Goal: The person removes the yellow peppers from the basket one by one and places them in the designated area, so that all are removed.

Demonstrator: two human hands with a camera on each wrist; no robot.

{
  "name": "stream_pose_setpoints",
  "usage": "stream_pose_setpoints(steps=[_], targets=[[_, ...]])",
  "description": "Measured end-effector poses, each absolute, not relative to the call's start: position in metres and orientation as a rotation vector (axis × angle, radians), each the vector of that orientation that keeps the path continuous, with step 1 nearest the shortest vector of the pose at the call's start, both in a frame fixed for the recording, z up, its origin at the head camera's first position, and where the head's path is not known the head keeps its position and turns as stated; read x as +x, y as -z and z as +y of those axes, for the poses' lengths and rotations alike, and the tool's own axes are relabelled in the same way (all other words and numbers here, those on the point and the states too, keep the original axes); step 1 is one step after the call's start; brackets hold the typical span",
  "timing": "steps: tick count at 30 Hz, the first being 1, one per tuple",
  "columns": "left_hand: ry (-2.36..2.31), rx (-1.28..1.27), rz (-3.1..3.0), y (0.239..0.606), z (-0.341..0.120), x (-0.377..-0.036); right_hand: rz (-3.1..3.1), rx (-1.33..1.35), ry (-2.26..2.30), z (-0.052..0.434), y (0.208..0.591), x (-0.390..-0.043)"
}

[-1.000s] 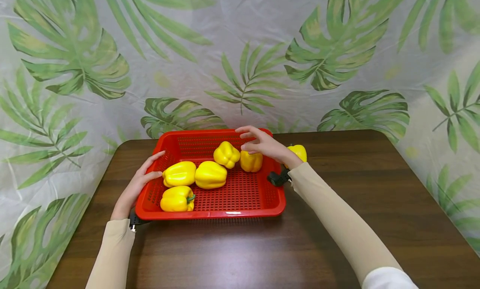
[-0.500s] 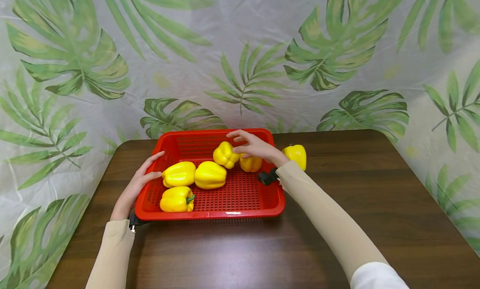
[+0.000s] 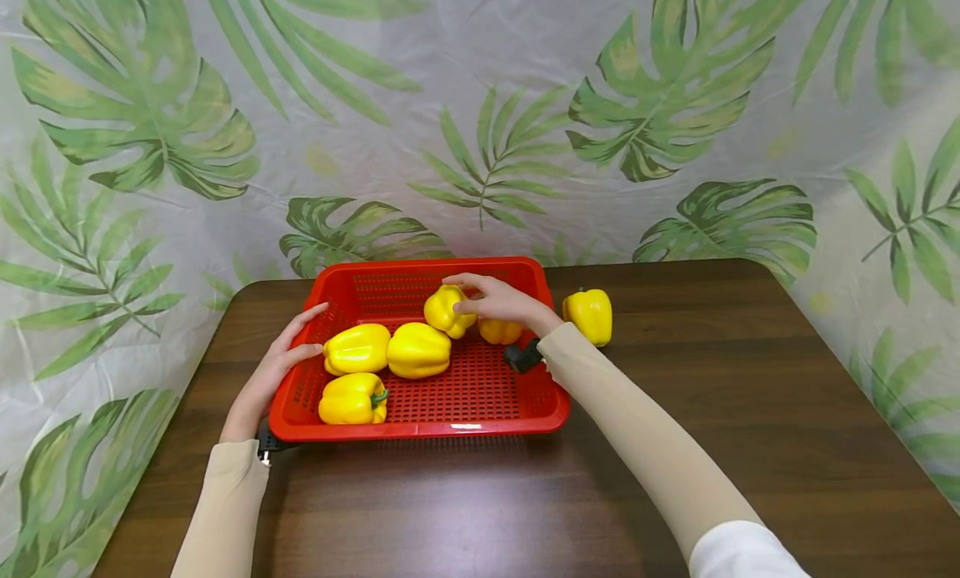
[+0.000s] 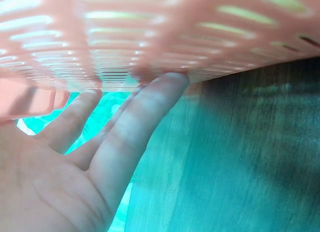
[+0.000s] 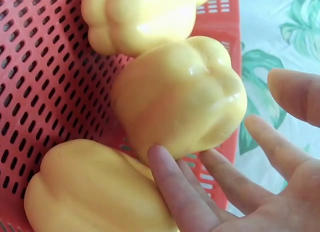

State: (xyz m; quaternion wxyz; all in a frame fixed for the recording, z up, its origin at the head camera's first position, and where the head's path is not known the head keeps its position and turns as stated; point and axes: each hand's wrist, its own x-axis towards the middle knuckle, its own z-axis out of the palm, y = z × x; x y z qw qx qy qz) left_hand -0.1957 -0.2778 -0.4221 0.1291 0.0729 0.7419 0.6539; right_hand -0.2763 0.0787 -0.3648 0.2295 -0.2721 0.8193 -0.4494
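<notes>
A red plastic basket [image 3: 465, 429] with slotted walls stands on the table, several yellow bell peppers inside. My left hand [image 3: 273, 369] lies along its left side, fingertips over the rim; the left wrist view shows extended fingers [image 4: 125, 137] against the slotted wall. My right hand [image 3: 502, 301] reaches over the basket's right part to the back bell pepper [image 3: 444, 313]. In the right wrist view, its spread fingers [image 5: 180, 192] are right at that pepper's surface [image 5: 175, 99]. Another bell pepper [image 3: 498, 331] sits partly hidden beneath the hand.
Two bell peppers, a left one [image 3: 357, 349] and a middle one [image 3: 418, 350], lie side by side in the basket. A stemmed pepper [image 3: 352, 399] is at its front left. One more bell pepper [image 3: 588, 316] stands on the brown table [image 3: 720, 378], right of the basket.
My right hand has moved left and slightly down, from above the right-hand pepper to the back one. The pepper outside the basket has come into fuller view. My left hand stays put.
</notes>
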Motion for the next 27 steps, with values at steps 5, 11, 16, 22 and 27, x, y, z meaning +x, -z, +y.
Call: stream_pose_setpoints(steps=[5,11,16,22,27], targets=[[-1.905,0.208,2.145,0.422,-0.278,-0.195,2.307,-0.812,1.186,0.077,0.367,-0.274],[-1.901,0.209,2.154,0.421,-0.277,-0.195,2.258,-0.832,1.196,0.072,0.376,-0.271],[-1.902,0.22,2.151,0.421,-0.277,-0.196,2.223,-0.797,1.191,0.072,0.379,-0.268],[-1.909,0.226,2.145,0.422,-0.277,-0.197,2.193,-0.798,1.188,0.073,0.379,-0.266],[-1.909,0.229,2.151,0.423,-0.277,-0.197,2.161,-0.78,1.217,0.073,0.38,-0.265]])
